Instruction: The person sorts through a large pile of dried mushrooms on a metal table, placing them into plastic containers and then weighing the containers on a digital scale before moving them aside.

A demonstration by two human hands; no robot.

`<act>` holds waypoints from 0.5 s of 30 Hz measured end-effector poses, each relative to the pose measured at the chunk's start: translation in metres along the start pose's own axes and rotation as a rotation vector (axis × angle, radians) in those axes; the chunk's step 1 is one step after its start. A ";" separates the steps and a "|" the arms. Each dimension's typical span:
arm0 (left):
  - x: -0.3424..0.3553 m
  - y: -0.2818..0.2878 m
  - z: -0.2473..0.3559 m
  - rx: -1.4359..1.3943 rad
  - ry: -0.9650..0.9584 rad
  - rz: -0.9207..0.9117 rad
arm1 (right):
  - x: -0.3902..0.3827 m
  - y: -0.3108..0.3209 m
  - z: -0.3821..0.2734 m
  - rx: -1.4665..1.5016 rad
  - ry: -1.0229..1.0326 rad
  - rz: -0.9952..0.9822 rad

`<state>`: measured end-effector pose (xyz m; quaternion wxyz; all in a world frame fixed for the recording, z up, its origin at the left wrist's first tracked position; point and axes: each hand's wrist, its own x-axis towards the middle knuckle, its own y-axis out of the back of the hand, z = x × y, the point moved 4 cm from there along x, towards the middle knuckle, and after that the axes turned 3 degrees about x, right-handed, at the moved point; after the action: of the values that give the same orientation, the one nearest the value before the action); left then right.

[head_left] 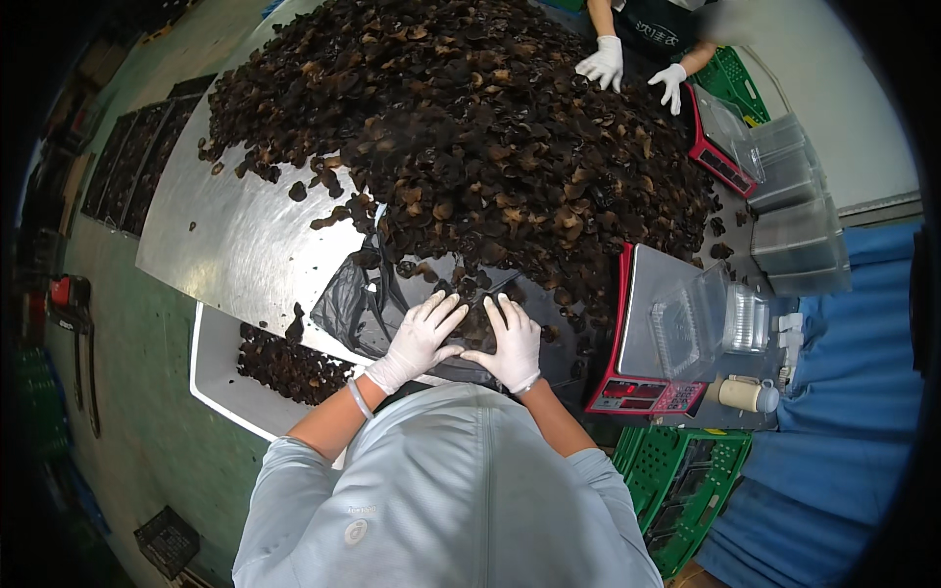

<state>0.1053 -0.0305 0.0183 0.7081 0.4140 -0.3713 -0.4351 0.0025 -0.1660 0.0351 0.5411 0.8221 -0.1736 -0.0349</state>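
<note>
At the table's near edge, my left hand (421,338) and my right hand (512,343), both in white gloves, lie side by side. Their fingers are stretched out and the thumbs come close together. Beneath and between them is a small dark patch of wood ear mushrooms (474,318); whether a clear box encloses it I cannot tell. A crumpled black plastic bag (351,309) lies beside my left hand. Beyond my fingertips, a large heap of brown-black wood ear mushrooms (490,147) covers much of the metal table (230,216).
To the right stands a red-framed scale (632,392) bearing a clear plastic box (676,333). Farther back are another scale (725,137), stacked clear boxes (799,245) and a co-worker's gloved hands (605,64). A white bin (221,367) sits below left, a green crate (647,461) below right.
</note>
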 end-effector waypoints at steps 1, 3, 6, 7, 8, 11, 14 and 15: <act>0.004 0.001 0.000 0.000 0.001 0.061 | 0.006 0.002 -0.004 -0.041 0.008 0.022; 0.006 -0.003 -0.002 -0.002 -0.013 0.083 | 0.012 -0.001 -0.010 -0.055 0.007 0.021; 0.007 0.001 -0.001 -0.004 -0.030 0.187 | 0.013 -0.005 -0.006 -0.036 0.008 0.026; 0.006 0.001 -0.001 -0.018 -0.025 0.192 | 0.013 -0.007 -0.002 -0.031 -0.003 0.018; 0.005 0.001 -0.002 -0.031 -0.020 0.197 | 0.012 -0.008 0.001 -0.027 -0.014 0.010; 0.004 0.000 -0.005 -0.072 -0.024 0.233 | 0.007 -0.009 0.008 0.003 -0.025 0.052; 0.006 0.005 -0.008 -0.169 0.070 0.209 | 0.008 -0.005 0.015 0.116 -0.071 0.106; 0.008 0.007 -0.009 -0.212 0.118 0.194 | 0.008 -0.004 0.019 0.173 -0.103 0.124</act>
<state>0.1183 -0.0335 0.0226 0.8070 0.3240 -0.3195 -0.3765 0.0060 -0.1836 0.0243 0.4595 0.8506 -0.2539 -0.0283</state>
